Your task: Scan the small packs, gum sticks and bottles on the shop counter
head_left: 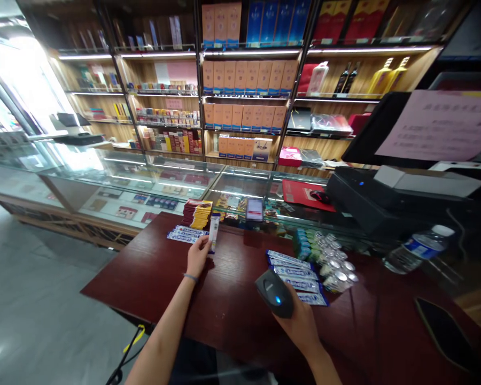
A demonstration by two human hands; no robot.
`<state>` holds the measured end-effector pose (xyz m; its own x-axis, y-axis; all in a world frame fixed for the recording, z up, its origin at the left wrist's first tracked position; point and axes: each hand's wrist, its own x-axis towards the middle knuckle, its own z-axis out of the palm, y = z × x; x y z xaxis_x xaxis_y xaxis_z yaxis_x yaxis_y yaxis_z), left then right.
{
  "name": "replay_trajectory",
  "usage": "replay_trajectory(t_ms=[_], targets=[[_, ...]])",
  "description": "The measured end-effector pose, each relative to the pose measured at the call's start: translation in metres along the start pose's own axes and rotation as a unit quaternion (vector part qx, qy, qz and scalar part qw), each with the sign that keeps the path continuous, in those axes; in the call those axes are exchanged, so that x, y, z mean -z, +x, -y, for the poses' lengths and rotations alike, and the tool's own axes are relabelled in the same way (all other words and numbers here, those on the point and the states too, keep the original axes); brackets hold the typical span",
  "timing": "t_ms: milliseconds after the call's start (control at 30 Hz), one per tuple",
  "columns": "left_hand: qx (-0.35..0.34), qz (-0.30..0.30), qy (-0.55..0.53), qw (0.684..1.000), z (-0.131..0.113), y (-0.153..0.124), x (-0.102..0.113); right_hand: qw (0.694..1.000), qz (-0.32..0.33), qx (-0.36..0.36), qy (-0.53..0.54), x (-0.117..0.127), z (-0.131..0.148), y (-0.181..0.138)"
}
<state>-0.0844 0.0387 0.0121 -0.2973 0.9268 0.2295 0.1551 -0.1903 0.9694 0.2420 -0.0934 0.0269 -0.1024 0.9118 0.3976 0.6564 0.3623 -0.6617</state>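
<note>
My left hand [199, 254] pinches a slim blue-and-white snack packet [214, 231] upright, its barcode side facing me. Just beyond it on the dark red table [144, 278], similar flat packets [184, 233] lie at the left, beside stacks of maroon and yellow packs [196, 214]. In my right hand [300, 323] is a black barcode scanner [276, 294] with a lit blue light, its head pointing up and left. Behind the scanner, several blue-and-white packets [299, 275] lie fanned out. Next to them stand rows of small clear-lidded containers [334, 262], some green and blue.
A water bottle [419, 248] and a phone [443, 329] lie at the right. Behind them stands a black register [369, 198] with a pink paper on its screen. Glass counters [164, 179] border the table's far side. A mouse [319, 196] sits on a red pad.
</note>
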Motion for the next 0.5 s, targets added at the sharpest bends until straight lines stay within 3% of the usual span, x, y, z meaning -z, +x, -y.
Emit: replay_trajectory(t_ms=[100, 233, 367, 500], targets=[[-0.053, -0.040, 0.079, 0.995, -0.004, 0.015, 0.026, 1.000, -0.011, -0.001, 0.005, 0.000, -0.002, 0.000], [-0.123, -0.061, 0.263, 0.955, 0.003, 0.030, 0.076, 1.000, -0.024, -0.003, 0.014, 0.000, -0.002, 0.001], [-0.182, -0.019, 0.355, 0.917, 0.018, 0.034, 0.119, 0.999, -0.035, -0.005, 0.014, 0.000, -0.003, 0.000], [-0.204, 0.028, 0.409, 0.889, 0.026, 0.037, 0.139, 1.000, -0.027, -0.014, -0.001, -0.002, -0.006, 0.001]])
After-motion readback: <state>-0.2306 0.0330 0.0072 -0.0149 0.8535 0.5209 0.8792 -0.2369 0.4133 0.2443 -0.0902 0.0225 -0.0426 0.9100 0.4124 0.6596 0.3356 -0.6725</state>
